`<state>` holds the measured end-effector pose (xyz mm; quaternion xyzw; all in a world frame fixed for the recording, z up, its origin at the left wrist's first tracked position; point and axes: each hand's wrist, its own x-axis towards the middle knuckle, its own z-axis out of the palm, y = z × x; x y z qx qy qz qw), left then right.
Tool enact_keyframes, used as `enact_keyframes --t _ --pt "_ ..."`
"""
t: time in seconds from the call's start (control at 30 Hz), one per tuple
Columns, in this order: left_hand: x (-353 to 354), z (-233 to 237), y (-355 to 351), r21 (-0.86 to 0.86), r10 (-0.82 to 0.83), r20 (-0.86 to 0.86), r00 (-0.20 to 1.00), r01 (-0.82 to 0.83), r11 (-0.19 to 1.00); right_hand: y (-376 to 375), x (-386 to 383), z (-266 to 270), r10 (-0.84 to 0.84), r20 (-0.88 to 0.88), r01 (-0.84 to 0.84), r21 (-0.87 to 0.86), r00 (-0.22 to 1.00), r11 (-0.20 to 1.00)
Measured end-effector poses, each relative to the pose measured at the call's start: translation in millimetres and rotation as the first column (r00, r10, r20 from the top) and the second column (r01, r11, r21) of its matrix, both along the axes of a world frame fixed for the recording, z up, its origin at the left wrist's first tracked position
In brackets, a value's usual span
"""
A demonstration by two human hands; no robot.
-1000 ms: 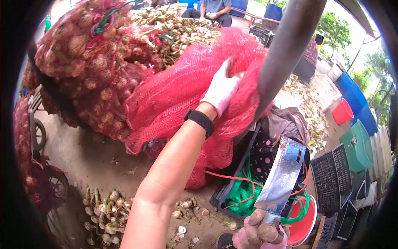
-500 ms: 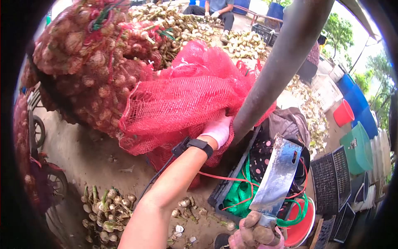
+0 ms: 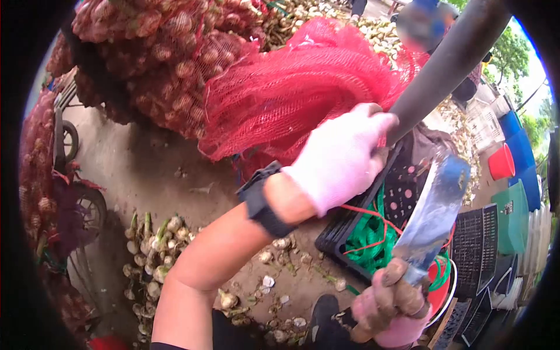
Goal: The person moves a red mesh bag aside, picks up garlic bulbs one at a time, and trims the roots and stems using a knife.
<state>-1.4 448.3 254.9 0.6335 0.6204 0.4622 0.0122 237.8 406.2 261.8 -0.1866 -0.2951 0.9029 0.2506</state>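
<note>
My left hand [image 3: 341, 154], in a pale pink glove, is in front of the red mesh sack [image 3: 291, 87]. Its thumb stands apart from its fingers, nothing shows in its grasp, and its fingertips meet the lower part of a thick grey pole [image 3: 449, 64] in this view. Low on the right, my right hand [image 3: 391, 306], in a soiled pink glove, grips a cleaver [image 3: 434, 204] with its broad blade pointing up. Beneath the blade, a black crate [image 3: 335, 245] holds green plastic string [image 3: 370, 239] and dark spotted cloth [image 3: 402, 195].
Full mesh sacks of garlic bulbs [image 3: 169, 58] rise at upper left. Loose garlic [image 3: 154, 251] lies on the ground at lower left, beside a wheel [image 3: 90, 213]. Red [image 3: 501, 161] and green [image 3: 510, 216] tubs and a dark crate [image 3: 475, 245] line the right. A person [image 3: 423, 26] is at the back.
My left hand has come away from the red mesh, moving up and right toward the pole. My right hand has risen rightward with the cleaver. The camera view has shifted.
</note>
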Motion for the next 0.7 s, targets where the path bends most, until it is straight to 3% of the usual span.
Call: enact_keyframes --t 0.03,0.07,0.13,0.2,0.23,0.27,0.33,0.37,0.43,0.47,0.53,0.57,0.6,0.63,0.67,0.7 --pt "-3 7 -20 -0.017 -0.031 0.202 0.979 0.035 0.999 8 -2 1 0.074 0.015 -0.075 0.159 0.997 0.984" --pt "-7 4 -37 0.055 -0.140 0.480 0.866 0.129 0.990 9 -4 2 0.018 0.018 -0.019 0.091 1.000 0.996" --pt "-22 -22 -74 -0.047 -0.159 0.668 0.727 0.254 0.966 12 -8 3 -0.033 0.000 0.033 0.001 0.999 0.999" --pt "-23 -86 -100 -0.389 0.001 0.546 0.838 0.252 0.886 4 -13 8 -0.110 0.075 0.117 -0.100 0.991 0.988" --pt "-13 -140 -111 -0.563 0.065 0.289 0.955 0.115 0.818 -1 -16 9 -0.179 0.154 0.206 -0.187 0.972 0.960" --pt "6 -171 -118 -0.814 0.103 0.110 0.989 0.031 0.580 -6 -18 9 -0.165 0.156 0.193 -0.184 0.974 0.964" --pt "44 -230 -126 -0.882 -0.009 -0.143 0.990 -0.123 0.456 -15 -21 9 -0.035 0.001 0.035 -0.068 0.999 0.997" --pt "50 -259 -131 -0.882 -0.004 -0.136 0.991 -0.119 0.456 -17 -20 9 0.026 0.010 -0.026 -0.021 1.000 0.999" --pt "63 -303 -133 -0.800 0.107 -0.305 0.946 -0.316 0.510 -21 -21 6 0.073 -0.027 -0.072 0.049 0.997 0.996" --pt "60 -301 -138 -0.801 0.070 -0.288 0.955 -0.280 0.529 -22 -20 5 0.119 -0.061 -0.112 0.116 0.991 0.987" --pt "52 -293 -151 -0.901 0.037 -0.137 0.990 -0.140 0.411 -23 -18 2 0.130 -0.075 -0.112 0.210 0.989 0.971" --pt "50 -285 -169 -0.889 0.009 -0.157 0.988 -0.145 0.435 -25 -12 7 0.037 0.201 -0.128 0.464 0.979 0.877" --pt "47 -281 -189 -0.876 -0.015 -0.174 0.985 -0.148 0.459 -27 -6 12 -0.117 0.431 -0.227 0.663 0.895 0.714" --pt "40 -285 -211 -0.927 -0.075 -0.147 0.986 -0.111 0.357 -30 -8 6 -0.174 0.143 0.153 0.146 0.974 0.977" --pt "35 -287 -226 -0.964 -0.131 -0.121 0.984 -0.085 0.251 -23 -13 1 0.006 -0.088 0.010 0.188 0.996 0.982" --pt "32 -269 -229 -0.987 -0.208 -0.163 0.965 -0.155 0.053 -24 -11 5 -0.031 -0.054 0.039 0.154 0.998 0.987"
